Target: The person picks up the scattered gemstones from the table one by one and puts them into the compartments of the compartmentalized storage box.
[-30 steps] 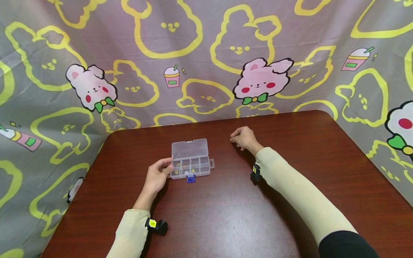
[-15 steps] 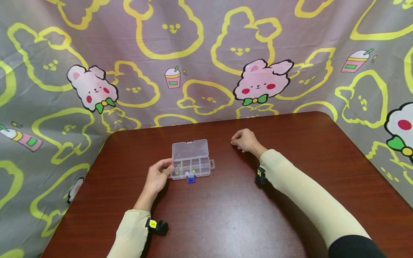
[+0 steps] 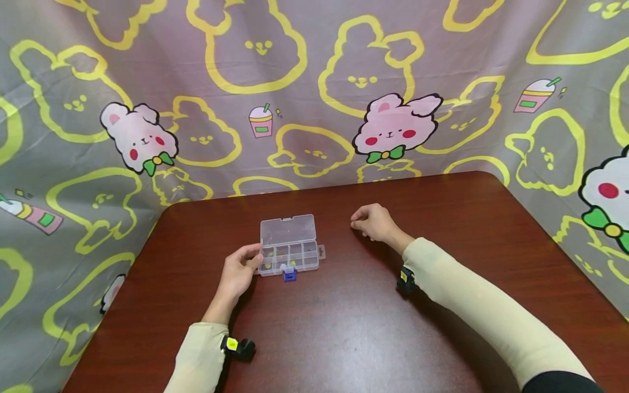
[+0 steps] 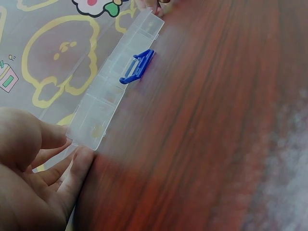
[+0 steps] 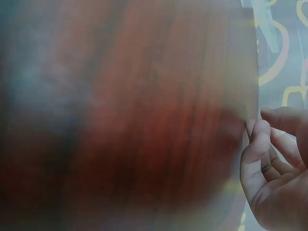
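A clear plastic compartment box (image 3: 309,250) lies on the table with its lid (image 3: 289,230) raised at the back. Small yellowish pieces (image 3: 268,265) show in some of its compartments. A blue latch (image 3: 290,275) hangs at the front. My left hand (image 3: 241,270) grips the box by its left end, thumb on the near side, as the left wrist view also shows. To the right of the box, my right hand (image 3: 375,222) is low over the table, thumb and forefinger tips drawn close together and the other fingers curled; I cannot tell whether something tiny is between them.
The brown wooden table (image 3: 334,338) has rounded far corners. A patterned curtain (image 3: 314,71) hangs close behind its far edge and along both sides. Each wrist carries a small black camera, one near the left cuff (image 3: 206,344), one under the right sleeve (image 3: 442,273).
My right hand has come slightly nearer to me, its wrist and forearm swinging to the right, fingers still close together. The left hand keeps its grip and the box has stayed in place.
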`<state>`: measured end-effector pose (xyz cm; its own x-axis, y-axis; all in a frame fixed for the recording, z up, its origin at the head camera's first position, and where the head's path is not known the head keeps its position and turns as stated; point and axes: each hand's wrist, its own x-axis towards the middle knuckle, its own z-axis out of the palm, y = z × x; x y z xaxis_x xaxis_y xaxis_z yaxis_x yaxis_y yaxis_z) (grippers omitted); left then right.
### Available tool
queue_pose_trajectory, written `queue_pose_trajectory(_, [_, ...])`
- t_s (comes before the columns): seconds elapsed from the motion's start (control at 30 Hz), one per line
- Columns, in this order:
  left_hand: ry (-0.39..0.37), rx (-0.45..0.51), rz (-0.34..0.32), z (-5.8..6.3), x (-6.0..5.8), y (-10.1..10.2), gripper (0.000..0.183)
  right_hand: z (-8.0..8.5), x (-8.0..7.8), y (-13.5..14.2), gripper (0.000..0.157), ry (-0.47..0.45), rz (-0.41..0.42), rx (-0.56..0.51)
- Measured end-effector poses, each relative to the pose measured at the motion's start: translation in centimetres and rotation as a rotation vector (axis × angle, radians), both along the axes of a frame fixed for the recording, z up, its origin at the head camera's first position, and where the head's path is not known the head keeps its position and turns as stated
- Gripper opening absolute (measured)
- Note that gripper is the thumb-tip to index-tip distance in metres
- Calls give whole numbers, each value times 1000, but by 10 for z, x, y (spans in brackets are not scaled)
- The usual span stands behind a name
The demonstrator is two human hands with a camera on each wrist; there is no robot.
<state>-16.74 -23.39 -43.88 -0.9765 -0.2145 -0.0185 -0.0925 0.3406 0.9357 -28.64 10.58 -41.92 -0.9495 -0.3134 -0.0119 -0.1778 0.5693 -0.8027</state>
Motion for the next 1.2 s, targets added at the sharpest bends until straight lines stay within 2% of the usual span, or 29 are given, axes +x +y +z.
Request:
queue_pose_trajectory(0.43, [5,6,0,-1,0,-1,31,-1,34,-6,14,-27,83,-111])
queue_pose_trajectory(0.7, [10,2,0,-3,0,-3,31,-4,46,-19,13,-24,73,-171])
queue_pose_trajectory(0.93, [8,-6,3,-1,0,-1,31,-4,61,-30,12,-30,116,-211])
queue_pose_trajectory(1.2, [12,9,-4,-1,0,1,31,-4,69,-45,11,-28,141,-247])
